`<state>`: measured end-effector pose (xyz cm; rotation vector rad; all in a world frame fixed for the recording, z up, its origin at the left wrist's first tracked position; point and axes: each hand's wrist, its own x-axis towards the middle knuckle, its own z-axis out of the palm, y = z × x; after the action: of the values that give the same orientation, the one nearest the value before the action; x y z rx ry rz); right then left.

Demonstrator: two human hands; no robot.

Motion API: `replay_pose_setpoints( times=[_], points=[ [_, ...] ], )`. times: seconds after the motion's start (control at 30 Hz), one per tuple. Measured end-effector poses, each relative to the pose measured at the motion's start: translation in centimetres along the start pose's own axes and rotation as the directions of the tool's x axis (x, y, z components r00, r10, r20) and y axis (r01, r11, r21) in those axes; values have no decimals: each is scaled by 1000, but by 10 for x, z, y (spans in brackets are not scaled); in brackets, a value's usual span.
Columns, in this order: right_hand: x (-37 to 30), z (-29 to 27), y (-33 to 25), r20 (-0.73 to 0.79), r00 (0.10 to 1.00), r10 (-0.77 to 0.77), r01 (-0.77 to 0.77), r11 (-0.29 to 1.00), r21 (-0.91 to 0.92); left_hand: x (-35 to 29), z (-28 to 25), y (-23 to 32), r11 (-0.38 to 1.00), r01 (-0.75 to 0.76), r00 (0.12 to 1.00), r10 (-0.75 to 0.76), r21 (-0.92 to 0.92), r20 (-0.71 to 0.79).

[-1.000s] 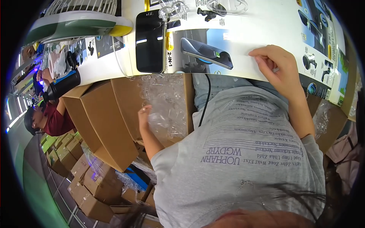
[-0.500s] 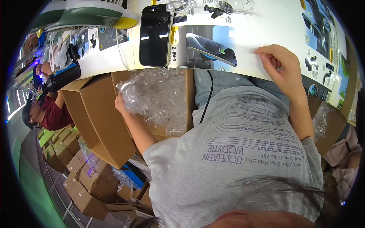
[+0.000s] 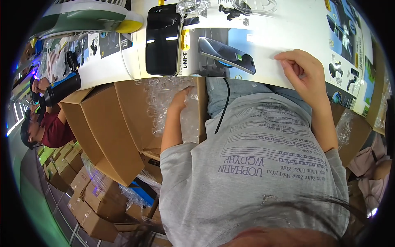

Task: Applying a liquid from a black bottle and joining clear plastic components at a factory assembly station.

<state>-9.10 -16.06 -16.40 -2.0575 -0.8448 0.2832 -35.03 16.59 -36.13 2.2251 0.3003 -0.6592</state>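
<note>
My left hand (image 3: 177, 100) reaches down into an open cardboard box (image 3: 133, 113) below the table edge. Its fingers stretch out among clear plastic parts (image 3: 158, 96), near the box's right wall; some fingertips are partly hidden by the plastic. Over the tabletop at right, my right hand (image 3: 303, 70) rests loosely bent, index finger extended, with nothing in it. A black-screened phone (image 3: 163, 41) lies on the printed table covering (image 3: 263, 53), left of my right hand. Beside the phone's top sits a clear plastic piece (image 3: 192, 6).
A green and white fan (image 3: 78, 18) stands at the far left of the table. A white cable (image 3: 122, 57) runs to the table edge. Clear coiled tubing (image 3: 263, 7) lies at the back. Stacked cartons (image 3: 90, 206) fill the floor left. A co-worker in a red shirt (image 3: 55, 127) sits at left.
My left hand has moved right, from the crumpled clear plastic at the box's left side into the parts near its right wall. My right hand has stayed in place.
</note>
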Motion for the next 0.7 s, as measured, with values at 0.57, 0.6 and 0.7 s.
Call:
replay_pose_setpoints(
  times=[0.57,0.6,0.7],
  points=[
    [0,-4,1,9,1000,-1,1,1000,-7,-90,-54,-13,593,598,798,-502,538,-333],
    [0,-3,0,20,1000,14,-14,1000,8,-76,-48,-9,593,524,847,-440,611,-299],
    [0,-3,1,31,999,35,-35,999,15,-27,-29,20,635,384,917,-345,670,-199]
  ],
)
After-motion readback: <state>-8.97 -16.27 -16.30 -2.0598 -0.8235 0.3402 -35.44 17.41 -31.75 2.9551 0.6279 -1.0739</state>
